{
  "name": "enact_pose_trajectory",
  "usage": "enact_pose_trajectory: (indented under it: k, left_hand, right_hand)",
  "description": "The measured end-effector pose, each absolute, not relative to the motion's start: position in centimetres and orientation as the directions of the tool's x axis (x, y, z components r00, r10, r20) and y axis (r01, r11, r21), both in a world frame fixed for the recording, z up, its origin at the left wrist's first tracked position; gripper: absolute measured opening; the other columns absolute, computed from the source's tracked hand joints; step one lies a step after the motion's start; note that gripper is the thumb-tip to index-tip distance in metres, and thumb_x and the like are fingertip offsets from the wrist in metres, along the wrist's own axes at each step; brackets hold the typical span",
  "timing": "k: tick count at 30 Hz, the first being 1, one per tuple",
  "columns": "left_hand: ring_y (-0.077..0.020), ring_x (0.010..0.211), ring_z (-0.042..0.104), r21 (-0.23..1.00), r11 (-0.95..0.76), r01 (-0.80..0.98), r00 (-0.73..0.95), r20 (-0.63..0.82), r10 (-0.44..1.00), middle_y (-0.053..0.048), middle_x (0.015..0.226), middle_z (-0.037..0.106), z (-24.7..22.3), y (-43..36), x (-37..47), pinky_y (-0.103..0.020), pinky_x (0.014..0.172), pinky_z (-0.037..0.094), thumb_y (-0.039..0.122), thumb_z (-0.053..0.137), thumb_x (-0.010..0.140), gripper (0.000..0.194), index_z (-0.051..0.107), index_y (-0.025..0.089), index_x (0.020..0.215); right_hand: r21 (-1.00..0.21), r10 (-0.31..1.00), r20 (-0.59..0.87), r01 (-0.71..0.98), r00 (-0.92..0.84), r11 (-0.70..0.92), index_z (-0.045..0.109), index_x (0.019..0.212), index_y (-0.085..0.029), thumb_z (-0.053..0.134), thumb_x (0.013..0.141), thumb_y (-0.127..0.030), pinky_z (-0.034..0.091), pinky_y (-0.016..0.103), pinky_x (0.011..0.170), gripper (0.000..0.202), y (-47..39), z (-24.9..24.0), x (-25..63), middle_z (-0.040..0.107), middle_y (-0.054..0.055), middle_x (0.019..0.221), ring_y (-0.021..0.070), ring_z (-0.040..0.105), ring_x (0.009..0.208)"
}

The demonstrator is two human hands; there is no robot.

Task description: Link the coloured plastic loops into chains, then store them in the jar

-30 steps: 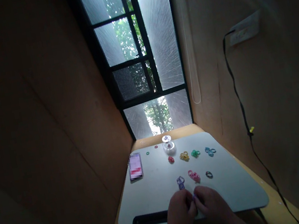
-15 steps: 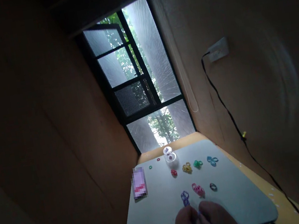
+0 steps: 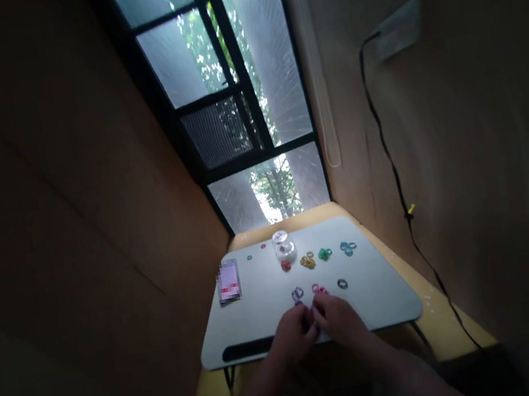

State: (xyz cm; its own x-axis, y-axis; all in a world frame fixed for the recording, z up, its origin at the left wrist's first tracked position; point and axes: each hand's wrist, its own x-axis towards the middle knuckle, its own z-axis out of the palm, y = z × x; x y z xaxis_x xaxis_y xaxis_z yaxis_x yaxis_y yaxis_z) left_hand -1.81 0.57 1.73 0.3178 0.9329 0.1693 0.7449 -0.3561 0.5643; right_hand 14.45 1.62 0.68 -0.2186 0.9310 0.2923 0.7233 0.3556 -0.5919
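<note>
Hands met at the near edge of the pale grey lap desk (image 3: pixel 387 299), the left hand (image 3: pixel 295 335) and the right hand (image 3: pixel 338 321) pressed fingertip to fingertip over something too small and dim to make out, so whether either was grasping a piece could not be told. Just beyond them lay the small purple rings (image 3: pixel 297 294), the pink rings (image 3: pixel 318 289) and a single dark ring (image 3: pixel 342 283); farther back sat the red (image 3: pixel 285 265), yellow (image 3: pixel 308 261), green (image 3: pixel 325 254) and blue (image 3: pixel 348 248) clusters, a clear round container (image 3: pixel 285 250) and a blurred card (image 3: pixel 230 289) at the left. Compared with half a second earlier, the head view had tipped downward, showing both forearms and the desk's front legs; the hands had stayed together, suggesting the fiddling with a ring was unfinished.
</note>
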Motion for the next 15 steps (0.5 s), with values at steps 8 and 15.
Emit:
enact_pose_trajectory:
  k: [8,15]
  left_hand:
    - [-0.0153,0.073,0.051,0.612,-0.400,0.683,0.335,0.224,0.915,0.000,0.077,0.059,1.09,0.70,-2.30,-0.027,0.068,0.036,0.024,0.059,0.082,0.007,0.055,0.019,0.078]
    - [-0.0151,0.069,0.052,0.644,-0.401,0.651,0.309,0.257,0.916,0.001,0.073,0.059,0.85,0.87,-2.35,-0.027,0.065,0.036,0.021,0.059,0.081,0.006,0.057,0.020,0.076]
  right_hand:
    - [-0.596,0.920,0.280,0.701,-0.274,0.390,0.055,0.074,-0.020,0.053,0.086,-0.021,0.030,0.025,0.063,0.013,1.97,0.55,14.91,0.062,0.000,0.073,0.0139,0.053,0.068]
    - [-0.581,0.907,0.328,0.701,-0.264,0.414,0.051,0.070,-0.021,0.054,0.086,-0.021,0.029,0.026,0.062,0.016,1.98,0.22,14.75,0.059,0.000,0.070,0.0140,0.051,0.066]
